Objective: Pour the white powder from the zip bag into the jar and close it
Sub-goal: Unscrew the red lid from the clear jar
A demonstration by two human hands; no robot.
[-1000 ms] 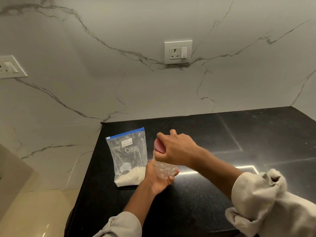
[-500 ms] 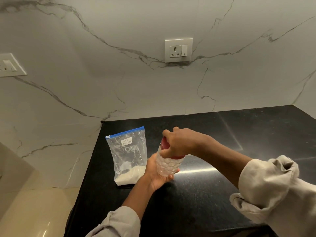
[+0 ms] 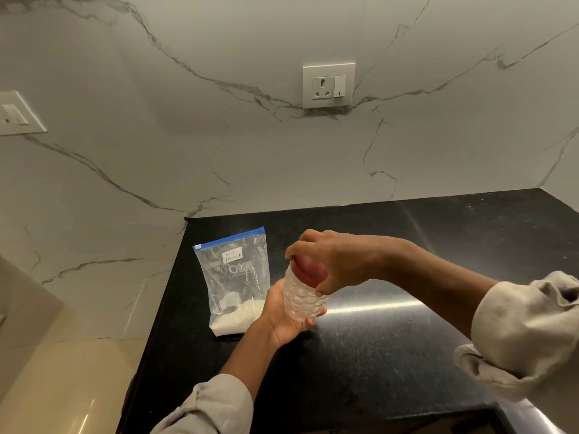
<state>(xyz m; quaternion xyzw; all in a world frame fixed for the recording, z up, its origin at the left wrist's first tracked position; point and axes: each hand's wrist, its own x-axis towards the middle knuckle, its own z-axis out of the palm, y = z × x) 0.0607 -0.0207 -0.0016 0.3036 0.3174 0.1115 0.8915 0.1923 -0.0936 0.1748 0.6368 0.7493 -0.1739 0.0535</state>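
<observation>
The task has barely begun: near the surface's left edge, the left hand cups the empty jar, the right hand clamps its red lid, and the sealed bag stands unpoured beside them.

A polished black speckled stone counter fills the lower middle and right of the view, with a bright streak of reflected light across its surface. Its left edge drops to a pale cream glossy floor. Behind it rises a white marble wall with grey veins, which turns a corner at the far right. A white square wall socket with a switch beside it sits on that wall above the counter, and a second white switch plate is fixed well apart from it, at the left edge.
</observation>
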